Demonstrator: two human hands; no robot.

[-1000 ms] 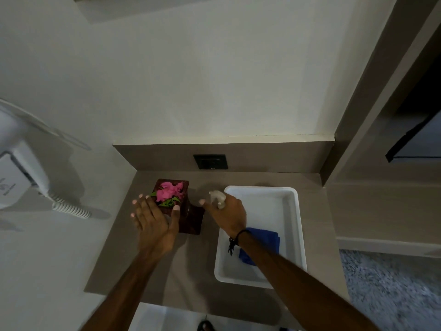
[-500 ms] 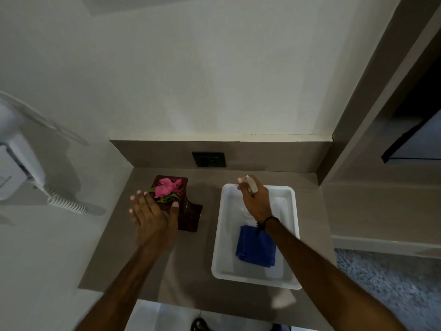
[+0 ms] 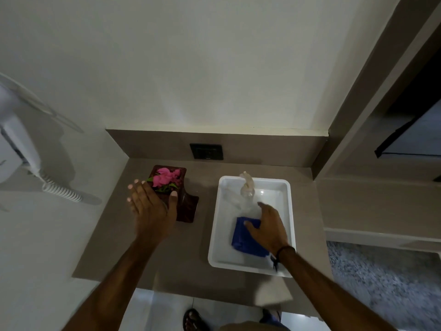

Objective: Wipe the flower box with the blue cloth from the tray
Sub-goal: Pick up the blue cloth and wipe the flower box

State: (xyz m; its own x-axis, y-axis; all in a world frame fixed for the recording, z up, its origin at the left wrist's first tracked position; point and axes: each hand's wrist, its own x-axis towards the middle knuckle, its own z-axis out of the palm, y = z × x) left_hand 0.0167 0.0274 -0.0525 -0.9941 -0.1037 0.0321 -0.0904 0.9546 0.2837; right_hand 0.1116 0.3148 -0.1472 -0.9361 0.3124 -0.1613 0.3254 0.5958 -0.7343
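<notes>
A dark brown flower box (image 3: 188, 206) with pink flowers (image 3: 165, 177) stands on the brown counter at the left. My left hand (image 3: 150, 207) rests against its near side, fingers spread, thumb on the box's front. A white tray (image 3: 285, 211) lies to the right. In it sits a folded blue cloth (image 3: 243, 237). My right hand (image 3: 268, 226) lies flat on the cloth with its fingers apart. A clear spray bottle (image 3: 245, 189) stands in the far half of the tray, free of my hand.
A black wall socket (image 3: 206, 151) sits in the backsplash behind the counter. A white wall device with a coiled cord (image 3: 59, 191) hangs at the left. Brown wall panels rise at the right. Feet in sandals (image 3: 194, 320) show below the counter edge.
My right hand carried the spray bottle from beside the flower box into the tray, let it go, and dropped back onto the blue cloth. My left hand stayed at the box.
</notes>
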